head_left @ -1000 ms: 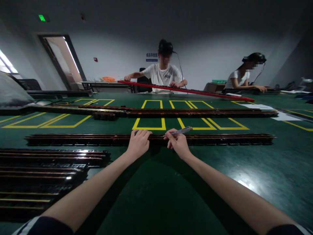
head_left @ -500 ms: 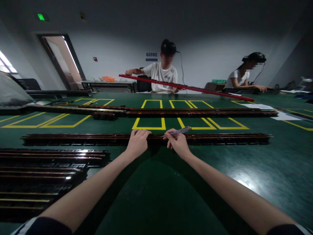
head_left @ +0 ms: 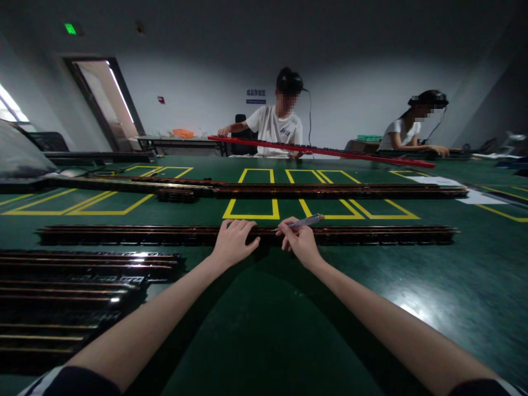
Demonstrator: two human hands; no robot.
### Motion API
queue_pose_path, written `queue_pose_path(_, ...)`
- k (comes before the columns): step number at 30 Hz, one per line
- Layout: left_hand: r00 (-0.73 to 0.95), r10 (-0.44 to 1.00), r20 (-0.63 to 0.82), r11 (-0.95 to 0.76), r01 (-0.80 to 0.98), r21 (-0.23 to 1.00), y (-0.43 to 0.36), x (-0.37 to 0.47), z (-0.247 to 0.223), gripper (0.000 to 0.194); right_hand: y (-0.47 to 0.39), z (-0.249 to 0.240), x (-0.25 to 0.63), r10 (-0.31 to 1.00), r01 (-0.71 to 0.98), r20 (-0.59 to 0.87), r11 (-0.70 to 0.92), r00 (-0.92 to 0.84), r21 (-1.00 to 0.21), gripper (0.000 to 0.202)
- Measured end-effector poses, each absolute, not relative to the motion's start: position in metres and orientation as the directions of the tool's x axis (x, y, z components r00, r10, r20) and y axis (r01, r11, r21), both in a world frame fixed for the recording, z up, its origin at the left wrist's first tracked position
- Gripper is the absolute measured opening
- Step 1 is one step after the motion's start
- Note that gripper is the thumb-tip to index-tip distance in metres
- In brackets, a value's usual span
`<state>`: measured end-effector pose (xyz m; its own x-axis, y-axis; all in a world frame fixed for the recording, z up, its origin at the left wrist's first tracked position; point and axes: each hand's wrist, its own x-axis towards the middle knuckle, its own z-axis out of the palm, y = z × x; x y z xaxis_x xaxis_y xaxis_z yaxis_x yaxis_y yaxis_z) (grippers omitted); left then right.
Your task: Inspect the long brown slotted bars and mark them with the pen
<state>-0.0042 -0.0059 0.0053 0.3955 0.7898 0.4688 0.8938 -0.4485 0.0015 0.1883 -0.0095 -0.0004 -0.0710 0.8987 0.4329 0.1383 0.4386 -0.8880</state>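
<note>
A long dark strip (head_left: 136,234) with thin copper-coloured rails lies crosswise on the green table in front of me. My left hand (head_left: 235,242) rests over its middle, fingers bent across the far side and the thumb held apart. Just to the right, my right hand (head_left: 300,242) grips a small pen-like screwdriver (head_left: 307,221) with a translucent handle. Its thin tip points left, close to the strip's top; whether it touches cannot be told. The right fingertips are near the strip, and the part under my left palm is hidden.
More dark railed strips (head_left: 70,300) lie at the near left. Another long row of strips (head_left: 338,190) crosses the table farther back, over yellow tape outlines (head_left: 251,216). White papers (head_left: 480,196) lie at right. Across the table, a person (head_left: 274,129) holds a red bar (head_left: 330,152); another person (head_left: 406,132) sits at right.
My left thumb has moved out to the right, away from the fingers. My right hand and the screwdriver have barely shifted. The co-worker's red bar has moved slightly right and its left end lower.
</note>
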Motion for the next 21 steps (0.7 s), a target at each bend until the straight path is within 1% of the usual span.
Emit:
queue_pose_path(7, 0.399, 0.781, 0.480, -0.435, 0.900, -0.041, -0.0030, -0.0051, 0.0023, 0.042, -0.0093, -0.0021, 0.1880, 0.891, 0.128, 0.451, 0.455, -0.057, -0.881, 0.030)
queue_pose_path(14, 0.382, 0.786, 0.485, -0.425, 0.905, -0.025, -0.0046, -0.0034, 0.0040, 0.035, -0.0082, -0.0028, 0.1876, 0.887, 0.134, 0.460, 0.462, -0.048, -0.877, 0.031)
queue_pose_path(21, 0.379, 0.791, 0.480, -0.428, 0.904, -0.008, -0.0050, -0.0012, 0.0042, 0.034, -0.0083, -0.0038, 0.1874, 0.890, 0.140, 0.454, 0.454, -0.037, -0.880, 0.029)
